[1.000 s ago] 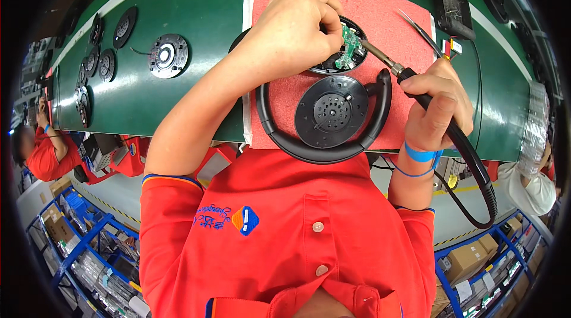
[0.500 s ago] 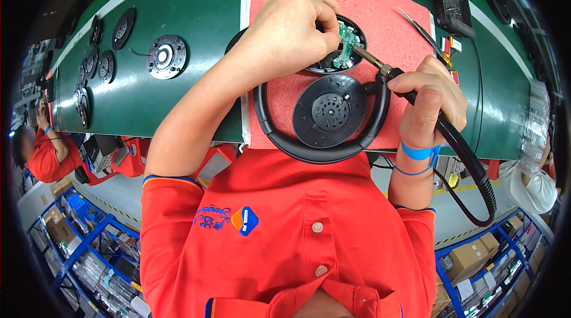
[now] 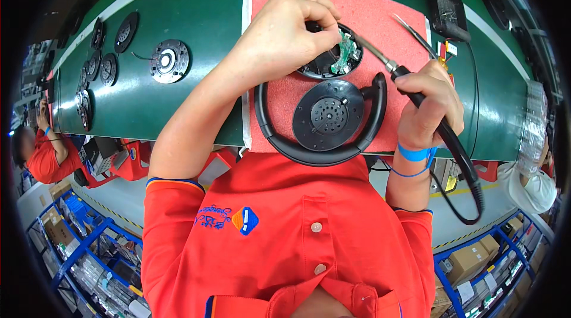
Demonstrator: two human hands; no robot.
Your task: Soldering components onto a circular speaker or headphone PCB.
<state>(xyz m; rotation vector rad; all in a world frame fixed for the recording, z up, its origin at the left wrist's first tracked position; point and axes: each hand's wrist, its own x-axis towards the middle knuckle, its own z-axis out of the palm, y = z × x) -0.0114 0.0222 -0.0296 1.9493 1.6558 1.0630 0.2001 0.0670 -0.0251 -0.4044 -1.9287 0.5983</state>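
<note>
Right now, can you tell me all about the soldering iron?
The iron has a silvery metal shaft and a black handle, its cord looping from the lower end. It slants up-left, shaft over the red mat, gripped in the right hand, tip by the green board; whether they touch, I can't tell.

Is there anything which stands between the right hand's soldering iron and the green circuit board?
Nothing visible does: the soldering iron in the right hand slants toward the green circuit board from the right; the left hand is at the board's left.
</note>
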